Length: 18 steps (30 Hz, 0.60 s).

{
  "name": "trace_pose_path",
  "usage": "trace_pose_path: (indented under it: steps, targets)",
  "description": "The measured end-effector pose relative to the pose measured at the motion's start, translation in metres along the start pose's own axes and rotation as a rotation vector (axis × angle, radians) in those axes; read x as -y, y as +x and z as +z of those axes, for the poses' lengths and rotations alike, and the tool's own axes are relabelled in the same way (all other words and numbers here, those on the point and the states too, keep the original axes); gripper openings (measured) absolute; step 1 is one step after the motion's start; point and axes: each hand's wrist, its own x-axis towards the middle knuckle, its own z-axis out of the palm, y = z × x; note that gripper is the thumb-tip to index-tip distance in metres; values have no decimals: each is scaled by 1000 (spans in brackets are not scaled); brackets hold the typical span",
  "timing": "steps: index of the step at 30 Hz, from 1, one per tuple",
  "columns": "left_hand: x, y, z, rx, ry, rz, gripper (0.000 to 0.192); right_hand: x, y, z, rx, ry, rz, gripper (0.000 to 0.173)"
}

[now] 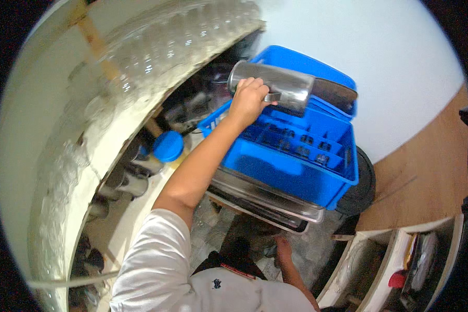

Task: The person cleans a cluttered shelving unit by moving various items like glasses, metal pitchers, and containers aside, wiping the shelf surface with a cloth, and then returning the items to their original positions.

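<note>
My left hand (pixel 249 97) grips the handle of a shiny metal pitcher (pixel 288 84), which is tipped on its side. The pitcher is above the back of a blue plastic crate (pixel 273 163). Dividers split the crate into compartments, and several small glass-like items (pixel 303 151) sit in them. Behind the pitcher, a brown oval panel (pixel 333 93) leans against another blue plastic bin (pixel 308 60). My right hand (pixel 282 245) hangs low by my body, over the floor. Its fingers are too blurred to show whether they hold anything.
Metal trays (pixel 265 191) lie stacked under the crate. A black round lid or bin (pixel 360 183) stands behind it. On the left, a shelf carries rows of clear glasses (pixel 171 46); below are metal mugs (pixel 134 181) and a blue-lidded jar (pixel 168 146). Wooden shelving (pixel 378 265) stands at lower right.
</note>
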Motion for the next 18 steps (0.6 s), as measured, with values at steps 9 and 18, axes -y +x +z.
trace_pose_path:
  steps: [9,18]
  targets:
    - [-90,-207,-238,41,79,-347,21,-71,30,29,-47,-711,-449,32]
    - [-75,-504,-320,-379,-3,-1306,31,-110,33,52,79,-1126,-439,28]
